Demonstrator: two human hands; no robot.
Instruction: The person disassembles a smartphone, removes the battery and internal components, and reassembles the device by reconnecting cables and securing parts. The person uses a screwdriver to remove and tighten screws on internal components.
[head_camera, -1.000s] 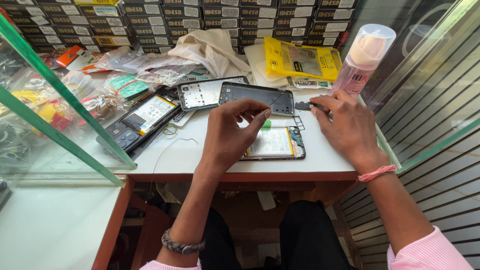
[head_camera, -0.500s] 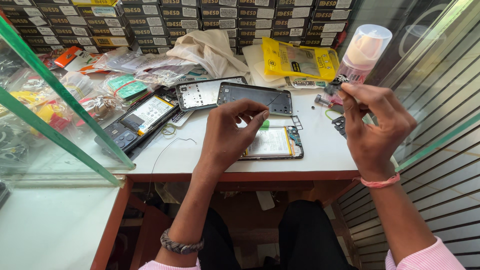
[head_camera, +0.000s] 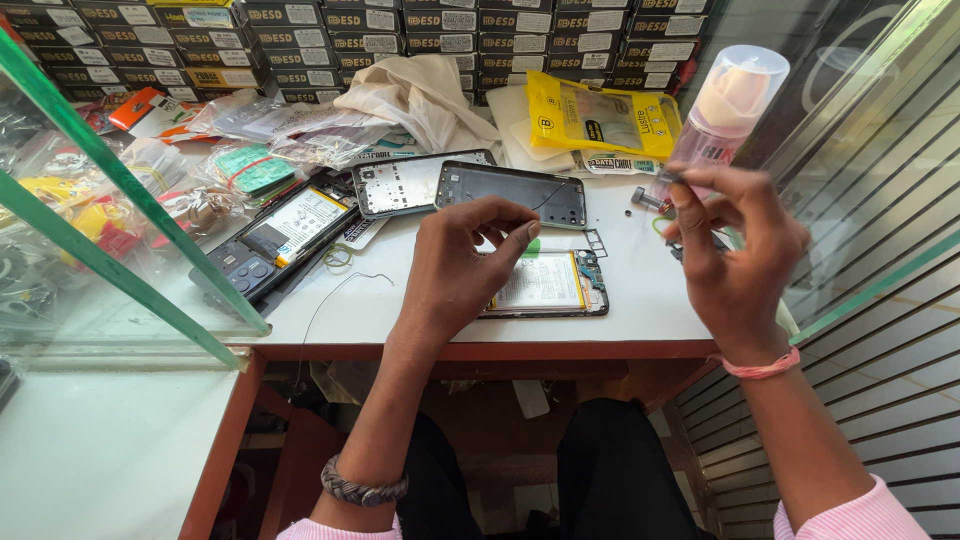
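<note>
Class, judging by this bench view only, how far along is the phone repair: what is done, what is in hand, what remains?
Done: the opened phone with exposed battery and board lies flat, and its dark back frame sits apart on the white table. In hand: the left hand rests on the opened phone; the right hand holds a thin metal tool raised above the table. Left: the phone is unassembled, so closing appears pending.

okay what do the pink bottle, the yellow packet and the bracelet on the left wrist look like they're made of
Pink bottle: translucent plastic with a clear glossy cap, light passing through. Yellow packet: thin glossy plastic film, judging by wrinkles and glare. Bracelet: braided grey strands, possibly metal or cord; too small to tell.
</note>
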